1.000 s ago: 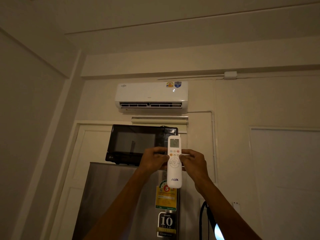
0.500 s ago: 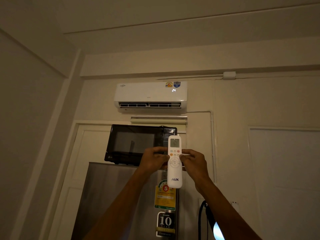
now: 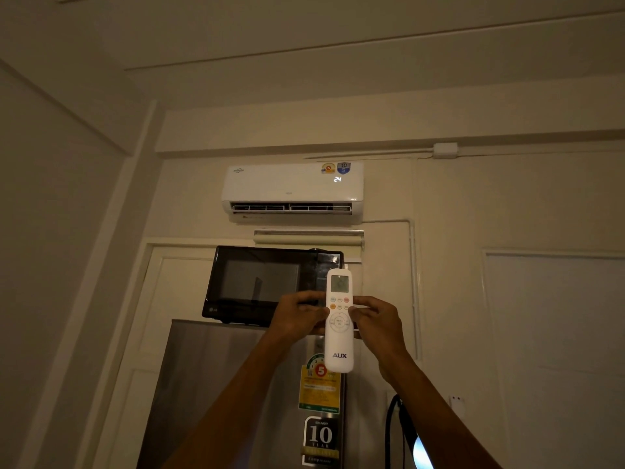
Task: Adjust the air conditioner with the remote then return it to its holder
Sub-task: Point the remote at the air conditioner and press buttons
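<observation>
Display now 24, remote [image 3: 339,319] between hands

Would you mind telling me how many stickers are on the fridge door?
2. A yellow-and-green energy label sits partly behind the remote; a dark "10 year" sticker sits below it. Lower ones may be out of frame.
</observation>
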### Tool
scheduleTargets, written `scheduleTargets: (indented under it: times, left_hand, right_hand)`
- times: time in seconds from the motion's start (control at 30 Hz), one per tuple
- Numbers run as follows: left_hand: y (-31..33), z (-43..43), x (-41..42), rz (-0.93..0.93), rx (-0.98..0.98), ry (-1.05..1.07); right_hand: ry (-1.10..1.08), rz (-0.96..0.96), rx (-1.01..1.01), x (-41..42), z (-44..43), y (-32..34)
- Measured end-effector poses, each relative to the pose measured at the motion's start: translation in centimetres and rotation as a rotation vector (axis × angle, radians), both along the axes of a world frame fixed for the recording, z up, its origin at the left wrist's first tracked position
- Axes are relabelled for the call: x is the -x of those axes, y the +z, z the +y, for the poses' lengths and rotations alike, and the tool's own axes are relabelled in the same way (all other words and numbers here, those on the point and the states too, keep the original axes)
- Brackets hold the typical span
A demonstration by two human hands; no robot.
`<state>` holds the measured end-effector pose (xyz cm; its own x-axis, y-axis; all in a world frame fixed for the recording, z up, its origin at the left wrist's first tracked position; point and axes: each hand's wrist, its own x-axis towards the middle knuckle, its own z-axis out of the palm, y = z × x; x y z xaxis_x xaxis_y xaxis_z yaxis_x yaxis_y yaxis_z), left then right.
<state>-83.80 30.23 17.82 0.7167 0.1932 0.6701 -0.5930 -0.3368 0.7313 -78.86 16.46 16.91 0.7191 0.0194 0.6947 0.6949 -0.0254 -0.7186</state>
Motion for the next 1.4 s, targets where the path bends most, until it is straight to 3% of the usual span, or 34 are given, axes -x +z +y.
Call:
scheduleTargets:
  times: [0.63,1.4]
  left_hand:
    - [0.0,-2.2,-1.9,-0.025,-0.011,0.018]
    - [0.0,-10.5,-10.2,0.005,0.0,0.068]
  right_hand:
    - [-0.011,-0.031,0.021,-1.6,-2.4,0.1]
    - [0.048,-0.039,0.023,-11.2,-10.3,-0.1]
